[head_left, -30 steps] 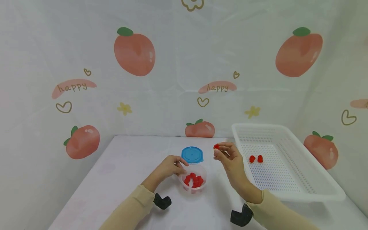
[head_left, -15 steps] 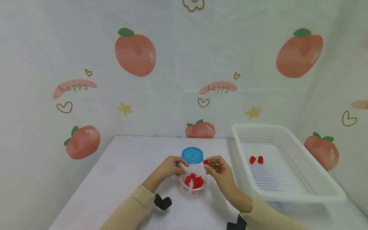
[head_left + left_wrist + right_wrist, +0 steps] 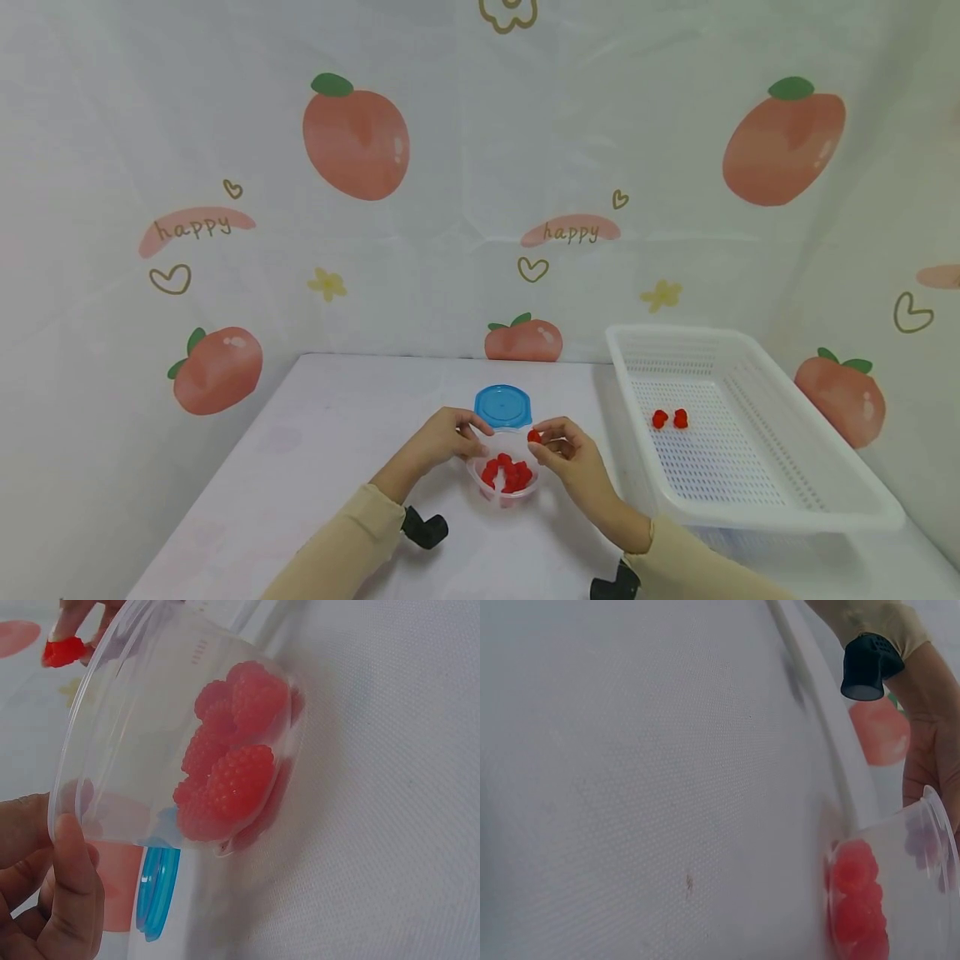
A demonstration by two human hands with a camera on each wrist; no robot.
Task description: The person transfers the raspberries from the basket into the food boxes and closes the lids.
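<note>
The left hand [image 3: 447,435] is partly closed, its thumb and fingers pinching the rim of a clear plastic tub [image 3: 127,750]. The tub stands upright on the white table [image 3: 300,483] with its mouth uncovered. A cluster of red raspberries [image 3: 240,780] lies on its bottom; the exact count cannot be told.

The right hand [image 3: 581,462] is also partly closed and pinches one single raspberry [image 3: 534,436] between thumb and fingertips. This berry is above rim level, near the right side of the tub; whether it is directly over the opening cannot be told.

A blue lid [image 3: 502,406] lies flat on the table just behind the tub. To the right is a white perforated basket [image 3: 742,454], with two red pieces [image 3: 681,419] near its left side, just beside each other. Behind the table hangs a pale cloth [image 3: 450,275] printed with fruit, hearts and the word "happy".
</note>
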